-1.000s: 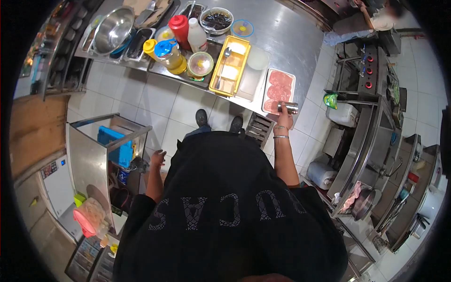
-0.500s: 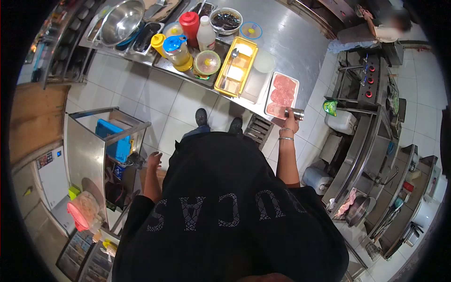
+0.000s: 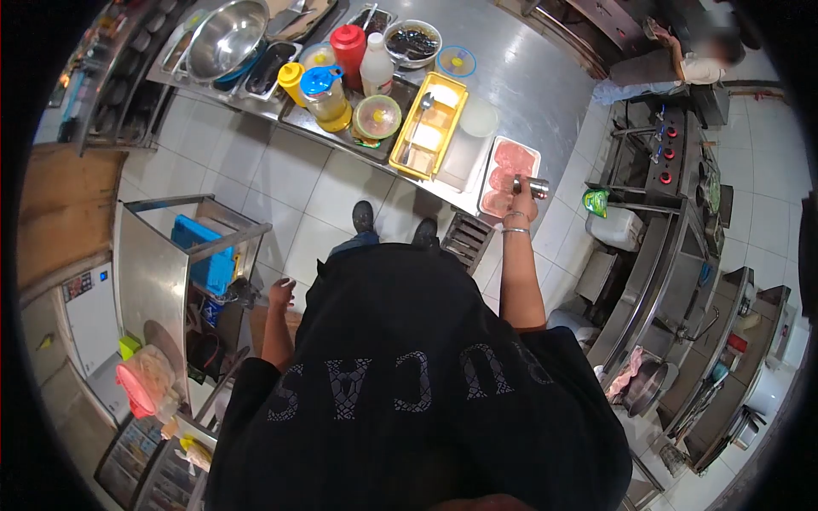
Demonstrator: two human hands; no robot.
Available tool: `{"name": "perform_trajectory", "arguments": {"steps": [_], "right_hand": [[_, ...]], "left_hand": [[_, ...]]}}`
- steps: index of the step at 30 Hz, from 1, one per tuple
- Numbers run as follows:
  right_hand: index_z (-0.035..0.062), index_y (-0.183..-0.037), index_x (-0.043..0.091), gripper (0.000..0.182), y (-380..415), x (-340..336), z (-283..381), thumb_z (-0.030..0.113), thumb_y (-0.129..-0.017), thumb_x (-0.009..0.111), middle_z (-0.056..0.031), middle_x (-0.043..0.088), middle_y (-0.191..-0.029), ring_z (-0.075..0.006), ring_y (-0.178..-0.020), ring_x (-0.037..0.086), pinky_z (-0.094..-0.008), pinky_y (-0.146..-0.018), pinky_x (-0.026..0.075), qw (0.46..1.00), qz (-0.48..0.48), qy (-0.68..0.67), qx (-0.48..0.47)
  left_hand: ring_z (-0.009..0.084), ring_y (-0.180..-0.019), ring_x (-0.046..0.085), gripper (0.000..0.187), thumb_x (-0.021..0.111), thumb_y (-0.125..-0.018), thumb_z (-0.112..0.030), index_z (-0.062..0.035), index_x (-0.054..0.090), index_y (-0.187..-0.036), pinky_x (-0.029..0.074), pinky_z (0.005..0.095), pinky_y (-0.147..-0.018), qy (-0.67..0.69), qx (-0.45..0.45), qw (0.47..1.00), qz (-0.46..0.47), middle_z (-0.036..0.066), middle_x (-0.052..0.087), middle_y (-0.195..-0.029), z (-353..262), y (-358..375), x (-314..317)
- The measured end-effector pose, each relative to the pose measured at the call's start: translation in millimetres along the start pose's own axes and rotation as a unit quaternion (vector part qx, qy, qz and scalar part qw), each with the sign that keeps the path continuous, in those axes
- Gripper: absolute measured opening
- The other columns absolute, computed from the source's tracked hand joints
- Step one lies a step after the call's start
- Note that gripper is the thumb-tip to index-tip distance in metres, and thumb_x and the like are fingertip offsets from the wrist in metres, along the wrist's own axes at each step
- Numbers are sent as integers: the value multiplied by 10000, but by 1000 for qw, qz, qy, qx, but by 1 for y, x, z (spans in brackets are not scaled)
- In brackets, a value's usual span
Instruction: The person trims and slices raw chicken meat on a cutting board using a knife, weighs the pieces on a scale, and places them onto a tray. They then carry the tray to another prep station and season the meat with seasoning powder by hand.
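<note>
My right hand [image 3: 524,201] is closed around a silver metal shaker [image 3: 535,186], which lies tipped on its side just above a white tray [image 3: 538,159]. Three flat pink raw meat patties [image 3: 514,157] rest in that tray, and the nearest one is partly covered by my hand. Down by my side hangs my left hand [image 3: 281,292], its fingers loosely bent and apart, with nothing visible in it. Left of the meat tray on the steel table [image 3: 545,60] is a yellow tray [image 3: 461,111] of partitioned contents with a spoon.
A blue-lidded jug [image 3: 329,106], a red squeeze bottle [image 3: 348,51] and a bowl of dark sauce [image 3: 412,43] stand further left. The stove [image 3: 669,145] is at the right. A steel rack [image 3: 158,272] stands near my left arm. Another person [image 3: 703,64] is at the far right.
My right hand has moved forward with the shaker, from the tray's near corner to further over the patties. My left hand stays about where it was.
</note>
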State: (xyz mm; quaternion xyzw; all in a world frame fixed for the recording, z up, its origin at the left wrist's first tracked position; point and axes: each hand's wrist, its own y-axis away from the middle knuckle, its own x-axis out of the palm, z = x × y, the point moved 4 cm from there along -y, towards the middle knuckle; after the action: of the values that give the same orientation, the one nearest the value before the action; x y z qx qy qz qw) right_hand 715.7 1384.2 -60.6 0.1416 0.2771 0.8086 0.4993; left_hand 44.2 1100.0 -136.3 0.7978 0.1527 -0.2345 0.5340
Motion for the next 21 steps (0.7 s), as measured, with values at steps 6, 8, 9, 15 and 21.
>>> {"name": "perform_trajectory", "arguments": {"steps": [6, 8, 9, 15, 21], "right_hand": [[-49, -996, 682, 318, -2, 19, 2, 130, -783, 837, -115, 714, -984, -205, -818, 698, -326, -710, 588, 1000, 0, -31, 0], [-71, -986, 676, 310, -12, 13, 7, 104, -780, 827, -116, 712, -983, -207, -822, 696, -333, -697, 594, 994, -3, -112, 13], [-82, -954, 671, 308, -15, 8, 12, 109, -769, 828, -116, 704, -975, -200, -802, 688, -336, -683, 599, 998, -8, -62, 19], [-91, -961, 677, 393, -17, -3, 34, 181, -735, 849, -106, 708, -948, -190, -790, 685, -340, -658, 586, 996, -80, -43, 5], [-86, -941, 706, 394, -43, 33, 35, 223, -747, 855, -115, 725, -920, -195, -746, 688, -324, -647, 564, 999, -13, -33, -19]], "left_hand": [[239, -762, 672, 549, 724, -868, -304, -61, 595, -1342, 578, 439, -604, 11, -26, 1000, 0, 115, 683, -988, 26, 9, 0], [237, -756, 672, 551, 724, -867, -307, -61, 595, -1343, 578, 431, -594, 19, -18, 1000, 3, 114, 683, -979, 37, 4, 1], [234, -749, 673, 553, 724, -867, -310, -61, 596, -1344, 577, 422, -584, 26, -8, 1000, 7, 113, 684, -971, 42, -1, 3], [222, -725, 671, 545, 726, -862, -307, -42, 609, -1324, 573, 386, -547, 27, -6, 1000, -1, 104, 685, -949, 52, 3, 6], [216, -757, 681, 562, 733, -863, -316, -25, 606, -1326, 579, 400, -561, 33, 42, 999, -11, 141, 696, -982, 56, 9, 6]]}}
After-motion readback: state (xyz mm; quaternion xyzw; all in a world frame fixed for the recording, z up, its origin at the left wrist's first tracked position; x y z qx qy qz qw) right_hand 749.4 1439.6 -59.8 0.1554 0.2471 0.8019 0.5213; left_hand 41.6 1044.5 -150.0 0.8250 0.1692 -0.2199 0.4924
